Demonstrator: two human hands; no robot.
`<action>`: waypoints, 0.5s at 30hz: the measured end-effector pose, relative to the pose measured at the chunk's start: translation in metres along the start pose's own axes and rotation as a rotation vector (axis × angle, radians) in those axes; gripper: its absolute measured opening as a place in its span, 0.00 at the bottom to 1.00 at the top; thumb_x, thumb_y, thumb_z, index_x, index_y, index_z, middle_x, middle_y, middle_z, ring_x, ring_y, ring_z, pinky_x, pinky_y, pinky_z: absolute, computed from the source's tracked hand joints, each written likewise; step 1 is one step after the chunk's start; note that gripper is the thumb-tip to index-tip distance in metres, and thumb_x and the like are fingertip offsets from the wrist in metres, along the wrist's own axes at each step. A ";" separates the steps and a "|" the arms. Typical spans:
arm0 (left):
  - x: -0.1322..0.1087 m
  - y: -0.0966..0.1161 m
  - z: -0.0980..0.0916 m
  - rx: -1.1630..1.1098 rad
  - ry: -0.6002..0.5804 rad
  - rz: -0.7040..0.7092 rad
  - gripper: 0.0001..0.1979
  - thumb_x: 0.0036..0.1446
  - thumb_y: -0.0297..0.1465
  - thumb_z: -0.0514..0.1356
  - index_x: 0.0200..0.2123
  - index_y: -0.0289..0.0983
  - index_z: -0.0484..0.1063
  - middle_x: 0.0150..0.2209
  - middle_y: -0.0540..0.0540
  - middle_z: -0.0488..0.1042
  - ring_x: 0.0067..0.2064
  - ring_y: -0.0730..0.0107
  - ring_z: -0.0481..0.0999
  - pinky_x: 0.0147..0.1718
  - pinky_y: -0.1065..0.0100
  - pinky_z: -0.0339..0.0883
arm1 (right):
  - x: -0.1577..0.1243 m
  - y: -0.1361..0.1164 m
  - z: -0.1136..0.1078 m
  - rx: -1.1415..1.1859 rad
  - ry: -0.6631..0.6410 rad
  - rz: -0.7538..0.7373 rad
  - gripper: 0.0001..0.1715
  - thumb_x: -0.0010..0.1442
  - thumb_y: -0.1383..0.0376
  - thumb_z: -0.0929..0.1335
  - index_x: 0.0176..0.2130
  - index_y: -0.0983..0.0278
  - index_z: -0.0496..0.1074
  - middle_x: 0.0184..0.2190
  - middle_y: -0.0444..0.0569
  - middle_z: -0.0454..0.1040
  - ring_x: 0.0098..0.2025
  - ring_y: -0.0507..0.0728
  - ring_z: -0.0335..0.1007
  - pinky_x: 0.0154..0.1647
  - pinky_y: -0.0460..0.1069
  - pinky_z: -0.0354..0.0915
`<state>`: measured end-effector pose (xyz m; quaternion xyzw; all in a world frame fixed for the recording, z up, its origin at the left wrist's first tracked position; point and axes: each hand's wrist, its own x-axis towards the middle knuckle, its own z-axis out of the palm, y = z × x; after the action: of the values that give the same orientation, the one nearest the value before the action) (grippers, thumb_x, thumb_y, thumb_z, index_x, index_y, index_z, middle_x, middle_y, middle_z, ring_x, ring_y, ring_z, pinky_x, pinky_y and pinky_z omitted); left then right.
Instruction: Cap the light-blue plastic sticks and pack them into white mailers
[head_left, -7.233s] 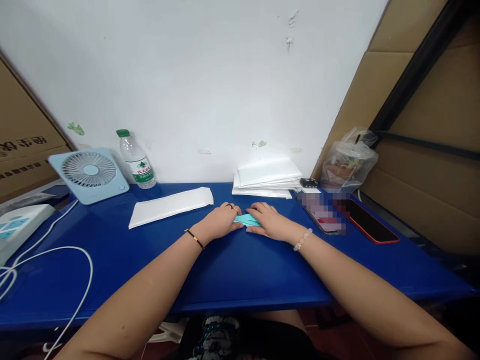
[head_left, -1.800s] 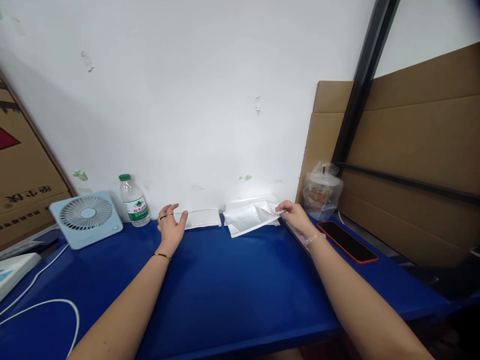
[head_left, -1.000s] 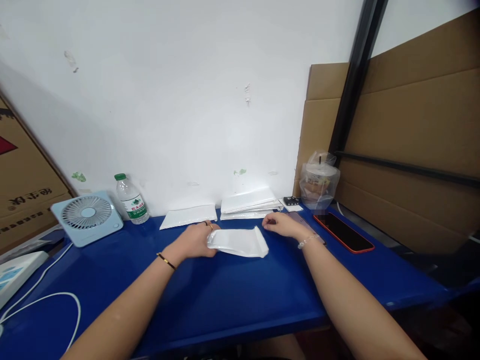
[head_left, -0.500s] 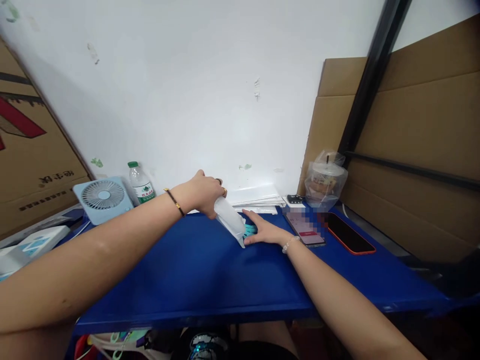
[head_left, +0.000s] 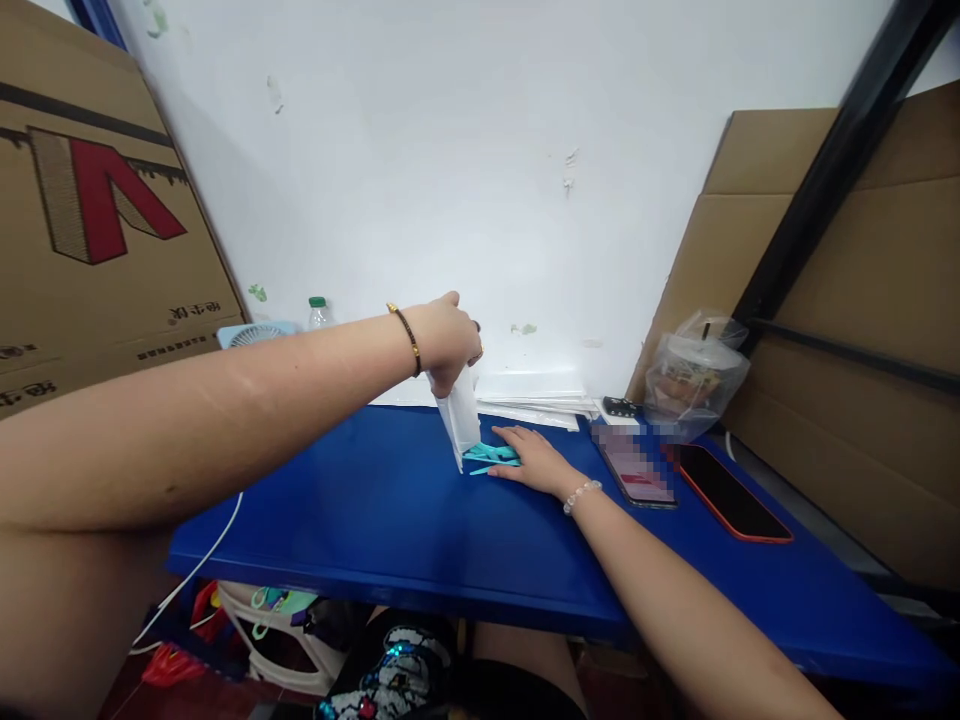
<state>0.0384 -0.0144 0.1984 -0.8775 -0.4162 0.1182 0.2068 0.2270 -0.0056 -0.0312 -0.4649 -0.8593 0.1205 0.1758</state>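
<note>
My left hand is closed round the upper end of a white packet, perhaps a small box or bag. The packet is tipped, its lower end touching or almost touching the blue table. Several thin turquoise strips lie on the table by that lower end; their exact kind is not clear. My right hand rests low over the strips with its fingers spread, the fingertips at their right side. Part of the strips is hidden under that hand.
White flat sheets or bags lie against the wall. Right of them are a phone with a lit screen, an orange-cased phone and a bagged drink cup. A blue fan and a bottle stand behind my left arm.
My left hand has risen and turned the packet more upright. More turquoise strips now show on the table outside it. The camera view has shifted left.
</note>
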 end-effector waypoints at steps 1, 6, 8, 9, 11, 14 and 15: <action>0.001 -0.002 0.000 -0.012 0.009 -0.009 0.18 0.36 0.39 0.65 0.36 0.49 0.76 0.38 0.48 0.73 0.49 0.50 0.65 0.52 0.53 0.41 | 0.000 -0.001 0.000 -0.007 -0.007 0.004 0.48 0.52 0.37 0.62 0.64 0.56 0.54 0.61 0.54 0.59 0.63 0.67 0.50 0.62 0.62 0.46; 0.001 -0.011 -0.001 0.053 -0.028 -0.071 0.19 0.39 0.40 0.64 0.39 0.49 0.76 0.40 0.48 0.73 0.51 0.48 0.63 0.53 0.52 0.37 | -0.002 -0.004 -0.001 -0.054 -0.071 0.024 0.43 0.54 0.37 0.59 0.63 0.50 0.54 0.64 0.52 0.54 0.66 0.67 0.44 0.63 0.66 0.40; -0.001 -0.018 -0.001 0.059 -0.003 -0.080 0.20 0.40 0.41 0.64 0.41 0.50 0.75 0.41 0.49 0.73 0.53 0.48 0.61 0.53 0.52 0.37 | -0.003 -0.005 -0.001 -0.077 -0.096 0.023 0.41 0.56 0.37 0.57 0.62 0.48 0.54 0.64 0.51 0.52 0.66 0.67 0.42 0.63 0.67 0.39; -0.001 -0.022 -0.002 0.049 0.018 -0.085 0.21 0.41 0.42 0.63 0.43 0.51 0.74 0.42 0.50 0.73 0.54 0.48 0.60 0.54 0.52 0.37 | -0.003 -0.005 -0.002 -0.086 -0.107 0.023 0.39 0.56 0.38 0.57 0.62 0.48 0.55 0.65 0.51 0.52 0.66 0.67 0.41 0.63 0.67 0.39; -0.003 -0.029 -0.003 0.027 0.054 -0.102 0.22 0.41 0.42 0.63 0.45 0.52 0.73 0.42 0.50 0.72 0.55 0.48 0.58 0.54 0.53 0.37 | -0.004 -0.005 -0.002 -0.095 -0.122 0.025 0.38 0.58 0.39 0.56 0.62 0.47 0.55 0.65 0.50 0.51 0.67 0.67 0.40 0.62 0.67 0.39; -0.007 -0.040 -0.008 0.031 0.058 -0.127 0.23 0.40 0.41 0.64 0.44 0.52 0.73 0.40 0.51 0.72 0.55 0.48 0.58 0.54 0.53 0.38 | -0.004 -0.006 -0.003 -0.096 -0.133 0.024 0.35 0.60 0.40 0.55 0.62 0.47 0.54 0.65 0.50 0.50 0.67 0.66 0.39 0.63 0.67 0.39; -0.008 -0.044 -0.010 0.043 0.050 -0.129 0.23 0.39 0.40 0.64 0.43 0.51 0.73 0.39 0.52 0.72 0.54 0.49 0.59 0.54 0.53 0.38 | -0.005 -0.006 -0.004 -0.095 -0.134 0.023 0.35 0.60 0.41 0.55 0.62 0.47 0.54 0.65 0.50 0.50 0.67 0.66 0.39 0.63 0.67 0.39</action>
<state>0.0067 0.0016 0.2276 -0.8467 -0.4642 0.0917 0.2433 0.2260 -0.0128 -0.0265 -0.4732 -0.8686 0.1125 0.0943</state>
